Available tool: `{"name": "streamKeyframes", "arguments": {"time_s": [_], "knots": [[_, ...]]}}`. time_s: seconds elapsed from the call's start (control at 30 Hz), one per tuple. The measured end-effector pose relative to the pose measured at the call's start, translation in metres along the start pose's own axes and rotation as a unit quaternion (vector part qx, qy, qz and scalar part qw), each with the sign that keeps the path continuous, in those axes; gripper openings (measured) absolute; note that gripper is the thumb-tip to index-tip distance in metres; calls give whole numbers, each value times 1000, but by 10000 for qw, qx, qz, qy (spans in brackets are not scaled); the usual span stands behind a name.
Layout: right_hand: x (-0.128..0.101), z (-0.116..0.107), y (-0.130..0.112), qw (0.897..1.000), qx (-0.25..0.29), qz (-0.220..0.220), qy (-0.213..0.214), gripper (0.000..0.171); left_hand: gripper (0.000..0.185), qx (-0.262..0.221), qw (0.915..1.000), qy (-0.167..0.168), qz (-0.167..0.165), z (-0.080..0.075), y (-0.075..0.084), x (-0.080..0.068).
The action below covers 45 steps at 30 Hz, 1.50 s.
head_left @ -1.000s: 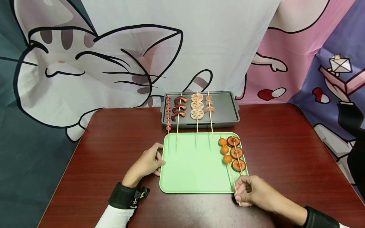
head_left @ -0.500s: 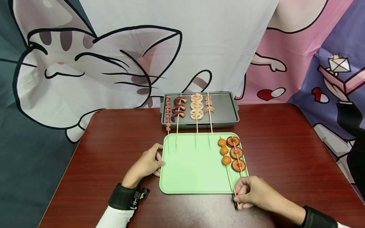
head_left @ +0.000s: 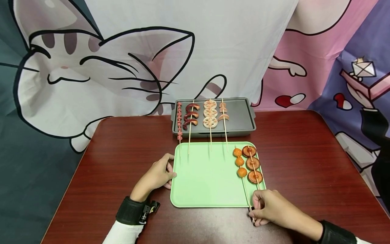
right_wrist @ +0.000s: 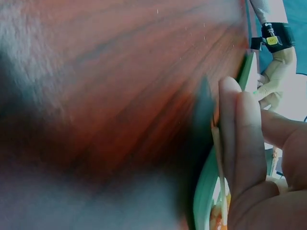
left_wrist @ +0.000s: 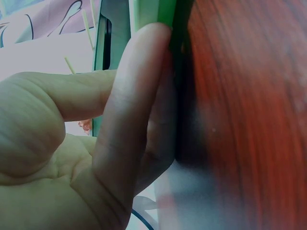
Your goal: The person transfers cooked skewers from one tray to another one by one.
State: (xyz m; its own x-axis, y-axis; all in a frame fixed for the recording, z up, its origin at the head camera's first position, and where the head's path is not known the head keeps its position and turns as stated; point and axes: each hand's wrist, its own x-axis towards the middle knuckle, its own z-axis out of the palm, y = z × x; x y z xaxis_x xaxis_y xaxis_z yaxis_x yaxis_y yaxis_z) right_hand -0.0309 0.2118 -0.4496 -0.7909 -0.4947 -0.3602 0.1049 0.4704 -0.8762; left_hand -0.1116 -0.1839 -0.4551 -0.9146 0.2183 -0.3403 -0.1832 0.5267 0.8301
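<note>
One bare left hand (head_left: 158, 172) holds the left rim of a pale green rectangular tray with rounded corners (head_left: 207, 179), presumably to keep it from sliding on the reddish-brown wooden table (head_left: 304, 162); how far the fingers reach beneath, I can't tell from here. Beyond the tray, a dark grey rectangular baking pan (head_left: 240, 117) bears, in a row, a small-pink-piece skewer (head_left: 179, 120), a curved dark-red sausage skewer (head_left: 191, 115), a white lotus-slice skewer (head_left: 210, 113) and a pale orange-pink slice skewer (head_left: 223, 110). Their bare stick ends jut toward the person, within easy grasp, it seems. At the tray's right side is a skewer of three round orange balls (head_left: 242, 172), just beside a skewer of three brown mushroom slices (head_left: 252, 164). Its long axis runs front to back, ball end pointing away and slightly left, bare end past the near rim. There the right hand (head_left: 271, 208) pinches the wooden stick between thumb and fingers, likely to steer it without touching the food.
</note>
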Motion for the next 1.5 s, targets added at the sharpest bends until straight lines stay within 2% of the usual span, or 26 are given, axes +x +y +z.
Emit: {"name": "streamKeyframes", "arguments": {"time_s": [0.23, 0.37, 0.5, 0.67, 0.8, 0.9, 1.07, 1.17, 1.33, 1.5], "knots": [[3, -3, -5, 9997, -150, 32, -191, 27, 59, 16, 10000, -7, 23, 1, 0, 1], [4, -9, -11, 9988, -462, -89, -153, 23, 59, 6, 10000, -26, 45, 1, -1, 2], [7, -18, -18, 9949, -947, -343, 41, 18, 59, 9, 10000, -11, 54, 0, -1, 2], [12, -31, -29, 9819, -1670, -771, 443, 13, 59, 3, 10000, -31, 51, 1, -2, 2], [18, -42, -37, 9793, -1735, -815, 653, 20, 60, 6, 10000, -52, 33, 0, -2, 2], [24, -50, -44, 9819, -1563, -786, 726, 23, 60, 22, 10000, -43, 21, 0, -1, 1], [37, -63, -50, 9935, -672, -723, 559, 29, 59, 26, 10000, -21, 11, 0, 0, 1], [44, -72, -53, 9967, -255, -652, 413, 35, 59, 7, 10000, -40, 5, 0, 0, 1], [56, -84, -60, 9976, 459, -457, 259, 48, 59, -1, 10000, -9, -11, 0, 1, 1], [71, -95, -63, 9929, 1125, -330, 207, 54, 59, -11, 10000, -19, -23, 0, 0, 0]]}}
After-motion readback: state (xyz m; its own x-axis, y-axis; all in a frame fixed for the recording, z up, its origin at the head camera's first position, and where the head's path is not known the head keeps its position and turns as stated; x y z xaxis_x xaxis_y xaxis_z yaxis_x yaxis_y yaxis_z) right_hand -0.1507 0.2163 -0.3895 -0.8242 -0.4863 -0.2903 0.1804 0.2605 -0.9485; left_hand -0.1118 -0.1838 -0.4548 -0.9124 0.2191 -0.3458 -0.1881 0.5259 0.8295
